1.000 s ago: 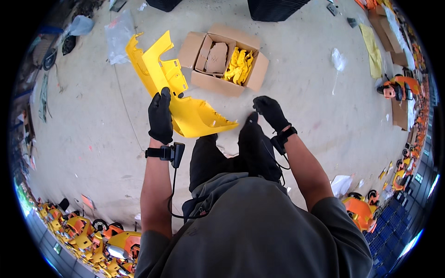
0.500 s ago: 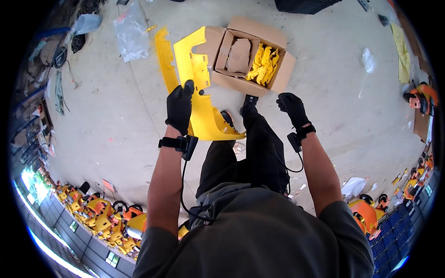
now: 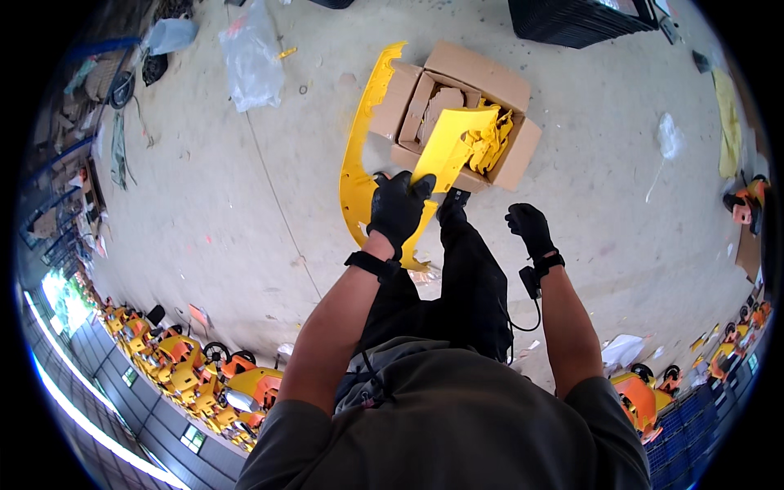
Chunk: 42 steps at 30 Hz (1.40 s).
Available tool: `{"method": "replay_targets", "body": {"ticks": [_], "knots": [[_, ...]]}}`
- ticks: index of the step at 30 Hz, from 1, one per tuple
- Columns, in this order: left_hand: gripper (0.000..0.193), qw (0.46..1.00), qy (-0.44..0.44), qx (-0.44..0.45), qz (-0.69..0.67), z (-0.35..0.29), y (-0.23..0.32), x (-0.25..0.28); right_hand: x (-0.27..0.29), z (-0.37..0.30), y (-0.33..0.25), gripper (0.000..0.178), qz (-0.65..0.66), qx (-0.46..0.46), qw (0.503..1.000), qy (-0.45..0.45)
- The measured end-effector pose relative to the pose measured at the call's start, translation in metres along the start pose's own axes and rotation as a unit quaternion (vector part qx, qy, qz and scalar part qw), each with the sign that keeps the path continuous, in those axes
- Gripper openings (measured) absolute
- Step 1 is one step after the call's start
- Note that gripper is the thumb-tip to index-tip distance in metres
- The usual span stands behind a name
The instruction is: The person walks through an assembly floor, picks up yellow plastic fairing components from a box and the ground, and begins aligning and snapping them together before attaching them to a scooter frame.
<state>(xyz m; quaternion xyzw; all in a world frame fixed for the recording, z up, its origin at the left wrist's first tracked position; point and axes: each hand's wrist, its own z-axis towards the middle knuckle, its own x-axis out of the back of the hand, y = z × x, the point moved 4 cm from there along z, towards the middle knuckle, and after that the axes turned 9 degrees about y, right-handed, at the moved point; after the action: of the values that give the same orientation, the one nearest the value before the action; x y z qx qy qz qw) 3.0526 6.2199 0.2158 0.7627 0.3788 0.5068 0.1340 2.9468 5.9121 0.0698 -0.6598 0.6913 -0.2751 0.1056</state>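
Observation:
My black-gloved left hand (image 3: 398,208) is closed around a large curved yellow plastic panel (image 3: 452,145), thumb laid on its upper side. The panel is held above the floor, its broad end overlapping the open cardboard box (image 3: 493,75). A second long, curved yellow strip (image 3: 356,175) with a jagged edge runs up on the left of that hand; whether it is joined to the panel I cannot tell. My gloved right hand (image 3: 531,230) hovers to the right with fingers curled; anything inside them is hidden. Smaller yellow plastic parts (image 3: 496,147) and a torn cardboard sheet (image 3: 441,109) lie inside the box.
A clear plastic bag (image 3: 251,65) lies on the concrete floor at the far left. Stacked black crates (image 3: 563,23) stand at the far right. Yellow and orange scooters (image 3: 184,359) line the lower left; others (image 3: 641,400) are at the lower right.
My left hand has swung right and turned the yellow panel, so that its end now covers part of the box. My right hand has drawn slightly closer to me, still curled.

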Motion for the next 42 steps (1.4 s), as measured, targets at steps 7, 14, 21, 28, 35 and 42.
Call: {"method": "replay_targets", "body": {"ticks": [7,14,21,28,35,42], "knots": [[0.038,0.998,0.003,-0.042,-0.047,0.004,0.006,0.005,-0.028,-0.031,0.016,0.024,-0.023,0.016,0.999,0.02],[0.033,0.96,0.084,0.003,-0.268,0.05,-0.045,0.076,-0.087,-0.048,0.053,0.014,-0.101,0.096,0.988,-0.066],[0.047,0.816,0.116,0.118,-0.554,0.066,-0.093,0.161,-0.131,-0.074,0.051,0.009,-0.004,0.046,0.99,-0.136],[0.041,0.606,0.141,0.277,-0.732,0.054,-0.156,0.151,-0.137,-0.082,0.03,0.025,-0.049,0.027,0.987,-0.15],[0.046,0.563,0.11,0.3,-0.762,0.04,-0.15,0.116,-0.143,-0.1,-0.014,0.024,-0.187,0.211,0.949,-0.141],[0.064,0.697,0.081,0.115,-0.703,0.049,-0.157,0.125,-0.141,-0.114,-0.005,0.018,-0.043,0.021,0.966,-0.254]]}}
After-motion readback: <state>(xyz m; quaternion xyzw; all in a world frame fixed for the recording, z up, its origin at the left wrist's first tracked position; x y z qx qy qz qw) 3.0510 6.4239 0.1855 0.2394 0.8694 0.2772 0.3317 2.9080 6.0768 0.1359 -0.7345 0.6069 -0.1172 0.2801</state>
